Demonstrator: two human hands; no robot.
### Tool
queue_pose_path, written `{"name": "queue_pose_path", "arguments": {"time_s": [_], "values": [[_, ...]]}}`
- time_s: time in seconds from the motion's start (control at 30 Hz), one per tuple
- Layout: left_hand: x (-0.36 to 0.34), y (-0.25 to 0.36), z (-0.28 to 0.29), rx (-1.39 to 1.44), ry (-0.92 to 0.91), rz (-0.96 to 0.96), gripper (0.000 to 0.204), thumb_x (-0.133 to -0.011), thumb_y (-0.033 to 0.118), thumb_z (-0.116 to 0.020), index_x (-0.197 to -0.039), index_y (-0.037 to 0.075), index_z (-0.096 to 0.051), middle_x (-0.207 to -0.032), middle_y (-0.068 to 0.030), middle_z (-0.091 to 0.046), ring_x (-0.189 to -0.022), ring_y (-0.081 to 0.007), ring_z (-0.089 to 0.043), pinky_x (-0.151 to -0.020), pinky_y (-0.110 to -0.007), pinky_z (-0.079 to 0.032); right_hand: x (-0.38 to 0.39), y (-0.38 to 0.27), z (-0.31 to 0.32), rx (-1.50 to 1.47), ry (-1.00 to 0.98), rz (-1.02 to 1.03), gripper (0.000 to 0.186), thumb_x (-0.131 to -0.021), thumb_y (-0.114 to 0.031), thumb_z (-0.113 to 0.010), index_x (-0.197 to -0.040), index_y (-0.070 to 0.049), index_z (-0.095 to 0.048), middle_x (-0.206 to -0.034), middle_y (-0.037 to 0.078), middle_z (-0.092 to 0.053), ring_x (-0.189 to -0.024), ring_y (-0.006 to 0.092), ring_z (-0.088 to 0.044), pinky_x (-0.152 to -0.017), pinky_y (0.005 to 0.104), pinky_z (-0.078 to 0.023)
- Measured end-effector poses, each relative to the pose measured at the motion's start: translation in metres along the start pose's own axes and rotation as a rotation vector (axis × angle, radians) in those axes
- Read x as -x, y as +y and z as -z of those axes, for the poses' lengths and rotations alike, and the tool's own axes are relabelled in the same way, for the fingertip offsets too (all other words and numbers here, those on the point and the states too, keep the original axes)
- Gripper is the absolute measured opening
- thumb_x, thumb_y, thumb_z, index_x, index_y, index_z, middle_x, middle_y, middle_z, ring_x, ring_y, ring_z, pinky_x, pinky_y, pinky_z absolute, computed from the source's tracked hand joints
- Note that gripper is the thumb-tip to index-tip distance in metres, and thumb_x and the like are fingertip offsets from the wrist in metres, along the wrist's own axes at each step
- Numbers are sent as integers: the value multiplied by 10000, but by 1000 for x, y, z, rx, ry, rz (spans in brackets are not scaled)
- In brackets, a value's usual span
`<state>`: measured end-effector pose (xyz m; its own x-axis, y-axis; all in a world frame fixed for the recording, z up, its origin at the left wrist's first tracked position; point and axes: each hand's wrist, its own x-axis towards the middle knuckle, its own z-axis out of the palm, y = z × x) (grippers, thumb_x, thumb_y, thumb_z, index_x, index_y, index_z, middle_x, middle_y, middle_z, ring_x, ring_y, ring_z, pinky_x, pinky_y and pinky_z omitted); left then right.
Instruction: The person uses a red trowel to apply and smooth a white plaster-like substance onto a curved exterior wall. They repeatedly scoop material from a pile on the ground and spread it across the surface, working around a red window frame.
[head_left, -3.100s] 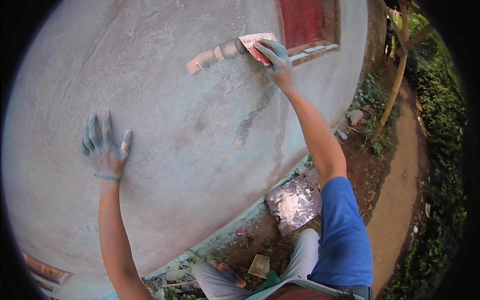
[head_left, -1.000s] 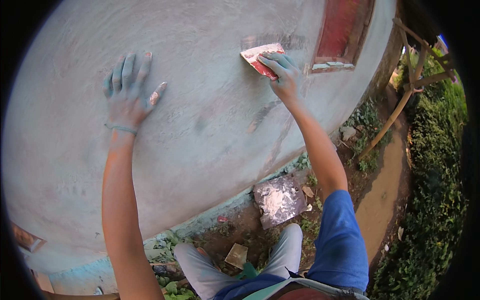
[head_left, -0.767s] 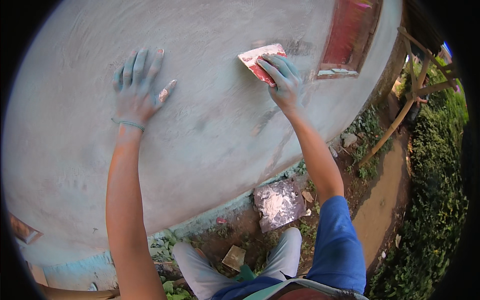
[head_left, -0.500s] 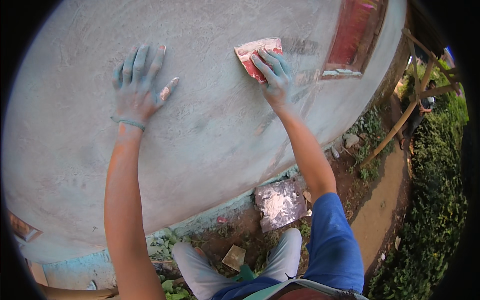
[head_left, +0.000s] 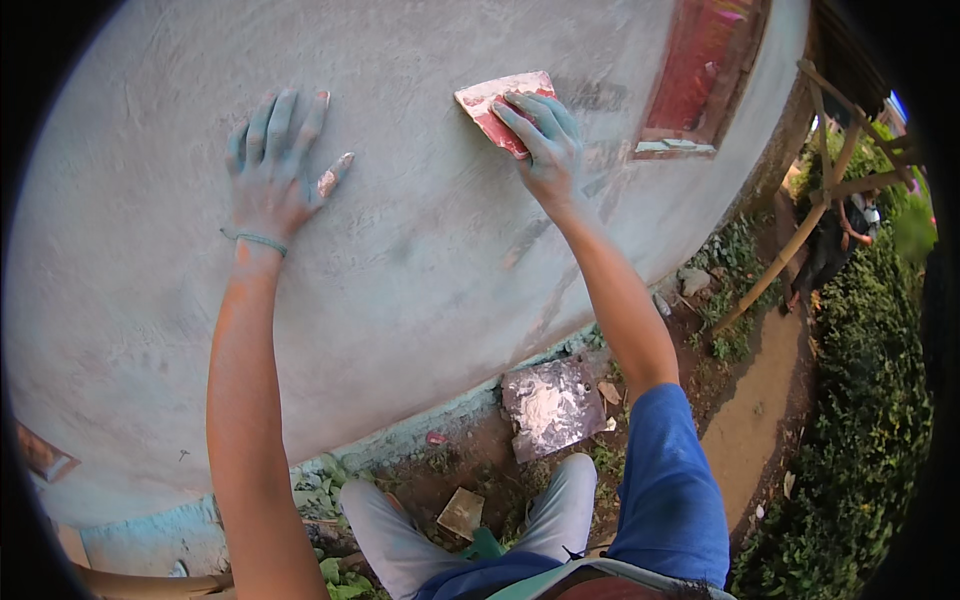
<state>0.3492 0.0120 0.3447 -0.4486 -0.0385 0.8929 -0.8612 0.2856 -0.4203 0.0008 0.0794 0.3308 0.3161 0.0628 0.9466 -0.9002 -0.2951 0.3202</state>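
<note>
My right hand [head_left: 545, 145], smeared pale blue-grey, presses a small red flat scraper [head_left: 495, 105] against the pale grey plastered wall [head_left: 400, 260]. The fingers lie over the scraper's right half. My left hand [head_left: 275, 170], also coated in pale paste, rests flat on the wall with fingers spread, about a forearm's length left of the scraper. It holds nothing. A thin band sits on the left wrist.
A red-framed window [head_left: 705, 70] is set in the wall right of the scraper. On the dirt below lie a board smeared with white paste [head_left: 553, 405] and a small tile piece [head_left: 462, 512]. A bamboo pole [head_left: 800, 235] leans at right, beside a hedge [head_left: 870, 400].
My right hand has slid the scraper leftward along the wall, away from the window. The left hand stays flat in about the same spot.
</note>
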Motion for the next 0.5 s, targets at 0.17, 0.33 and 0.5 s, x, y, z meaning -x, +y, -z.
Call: {"name": "queue_pose_path", "arguments": {"time_s": [0.17,0.33,0.5], "values": [[-1,0,1,9,16,-2,754,-939,693,-538,-1577,325,-377,-1566,-17,-391,-1473,-212,-297,-1184,-433,-239,21,-6,0,24,-60,-63,466,-718,-33,-723,-1163,-166,-752,-1181,30,-712,-1069,273,-654,-917,386,-536],[3,-3,0,5,-13,-7,750,-939,699,-532,-1575,331,-379,-1563,-10,-394,-1472,-208,-296,-1181,-429,-238,17,-9,18,-7,-140,-34,491,-718,-44,-729,-1189,-180,-745,-1186,21,-707,-1067,262,-653,-918,387,-535],[3,-1,0,-5,-37,5,756,-942,704,-524,-1581,335,-361,-1585,-12,-363,-1478,-208,-283,-1189,-424,-229,6,-13,1,15,-49,34,501,-727,-73,-739,-1214,-190,-734,-1211,11,-693,-1120,253,-635,-967,407,-517]]}}
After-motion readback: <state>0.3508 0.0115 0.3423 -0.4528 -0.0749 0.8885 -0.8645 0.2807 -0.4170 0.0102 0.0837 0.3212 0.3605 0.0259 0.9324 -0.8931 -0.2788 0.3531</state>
